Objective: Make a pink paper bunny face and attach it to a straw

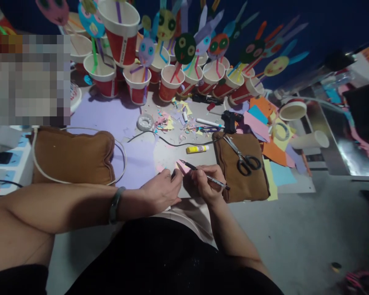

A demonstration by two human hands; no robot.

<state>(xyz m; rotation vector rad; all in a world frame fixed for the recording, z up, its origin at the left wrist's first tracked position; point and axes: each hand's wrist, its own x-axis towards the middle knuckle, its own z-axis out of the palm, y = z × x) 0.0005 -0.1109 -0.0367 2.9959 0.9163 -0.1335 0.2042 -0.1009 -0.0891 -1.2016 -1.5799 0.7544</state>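
My right hand (209, 182) is closed around a black-and-clear pen (215, 180), whose tip points up and left, over a small piece of pink paper (182, 166). Close beside it, my left hand (161, 190) has its fingers bent together at the table's front edge. A small dark thing shows between those fingers, too little of it to name. Just beyond both hands lies a yellow glue stick (197, 149). Scissors (242, 157) with black handles rest on a brown cushion (246, 186) to the right of my right hand.
Red-and-white paper cups (172, 84) with paper animal faces on straws line the back. Paper scraps (164, 122), a tape roll (145, 122) and a white marker (209, 123) lie in front. Another brown cushion (74, 155) and a cable are left; coloured paper (275, 151) is right.
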